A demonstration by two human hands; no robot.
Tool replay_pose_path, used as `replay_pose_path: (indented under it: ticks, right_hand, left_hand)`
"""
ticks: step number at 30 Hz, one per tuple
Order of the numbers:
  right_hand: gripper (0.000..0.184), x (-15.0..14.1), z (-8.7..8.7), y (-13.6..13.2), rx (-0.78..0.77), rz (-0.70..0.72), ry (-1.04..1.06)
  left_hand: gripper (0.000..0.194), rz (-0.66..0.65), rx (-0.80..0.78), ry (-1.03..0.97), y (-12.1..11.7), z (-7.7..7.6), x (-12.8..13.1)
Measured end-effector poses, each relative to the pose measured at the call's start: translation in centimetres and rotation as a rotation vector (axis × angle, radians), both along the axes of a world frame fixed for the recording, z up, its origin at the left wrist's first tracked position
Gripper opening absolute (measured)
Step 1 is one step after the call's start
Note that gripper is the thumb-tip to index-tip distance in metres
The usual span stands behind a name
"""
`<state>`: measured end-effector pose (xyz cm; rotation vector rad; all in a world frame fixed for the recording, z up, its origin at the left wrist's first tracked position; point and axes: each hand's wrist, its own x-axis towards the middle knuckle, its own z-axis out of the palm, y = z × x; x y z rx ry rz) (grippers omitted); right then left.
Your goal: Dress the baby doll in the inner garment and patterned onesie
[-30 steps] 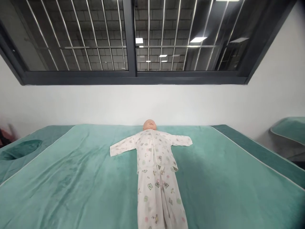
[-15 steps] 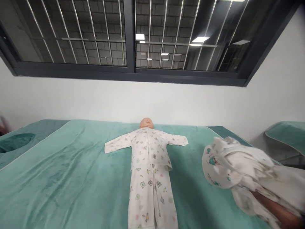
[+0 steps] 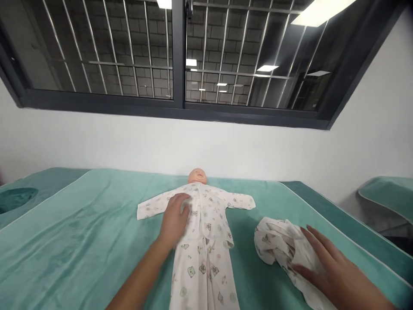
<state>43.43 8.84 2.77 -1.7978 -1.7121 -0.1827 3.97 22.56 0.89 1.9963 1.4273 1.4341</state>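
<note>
A baby doll (image 3: 197, 175) lies on its back on the green bed, its head toward the wall. It wears a white printed long-sleeved top (image 3: 211, 211) and matching trousers (image 3: 203, 269), sleeves stretched out sideways. My left hand (image 3: 176, 217) is over the chest of the top, thumb apart from the bent fingers and nothing held; whether it touches the cloth I cannot tell. To the doll's right in view, a crumpled white printed baby garment (image 3: 280, 241) rests on the bed. Over its near side my right hand (image 3: 332, 267) is spread, fingers and thumb apart.
Green plush sheeting (image 3: 97, 228) covers the bed, with a face hole (image 3: 17, 199) at far left. A white wall (image 3: 226, 148) stands behind, below a dark-framed barred window (image 3: 180, 113). Another green-covered surface (image 3: 390, 191) is at far right.
The bundled garment has come down from the right onto the bed beside the doll, and my right hand's fingers have spread. My left hand has come into view over the doll's chest.
</note>
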Motion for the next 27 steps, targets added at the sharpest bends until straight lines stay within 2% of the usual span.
replay_pose_path:
  ticks: [1, 2, 5, 8, 10, 12, 14, 17, 21, 27]
  right_hand:
    - [0.068, -1.9, 0.3, 0.6, -0.031, 0.017, -0.049]
    - [0.059, -4.0, 0.4, 1.5, -0.041, 0.096, -0.062]
    - [0.039, -11.1, 0.3, 5.6, -0.074, 0.292, 0.048]
    - [0.027, -17.2, 0.2, 11.7, -0.144, 0.428, 0.232]
    - [0.025, -20.3, 0.3, 16.0, -0.136, 0.397, 0.25]
    - [0.021, -22.5, 0.5, 19.7, -0.18, 0.299, 0.135]
    - [0.02, -23.8, 0.7, 22.4, -0.282, 0.243, 0.055]
    - [0.019, -24.1, 0.8, 24.5, -0.353, 0.262, 0.022]
    - [0.02, -23.2, 0.2, 25.5, -0.293, 0.327, 0.104]
    - [0.023, -22.2, -0.8, 26.1, -0.268, 0.438, 0.386]
  left_hand:
    - [0.027, -0.024, -0.023, -0.003, 2.3, 0.2, 0.6]
    - [0.026, -0.045, -0.053, 0.001, 4.2, 0.3, 1.1]
    - [0.023, -0.053, -0.082, 0.021, 7.8, -0.3, 2.2]
    - [0.027, -0.059, -0.075, 0.036, 9.0, -1.2, 2.5]
    - [0.03, -0.077, -0.084, 0.025, 9.1, -1.6, 2.4]
    - [0.032, -0.086, -0.116, -0.013, 9.0, -1.8, 2.2]
    - [0.034, -0.095, -0.17, -0.058, 8.9, -1.9, 2.0]
    - [0.036, -0.103, -0.249, -0.104, 9.1, -1.8, 1.9]
    - [0.039, -0.101, -0.295, -0.089, 9.5, -1.5, 2.1]
    - [0.043, -0.129, -0.377, -0.058, 10.2, -0.8, 1.9]
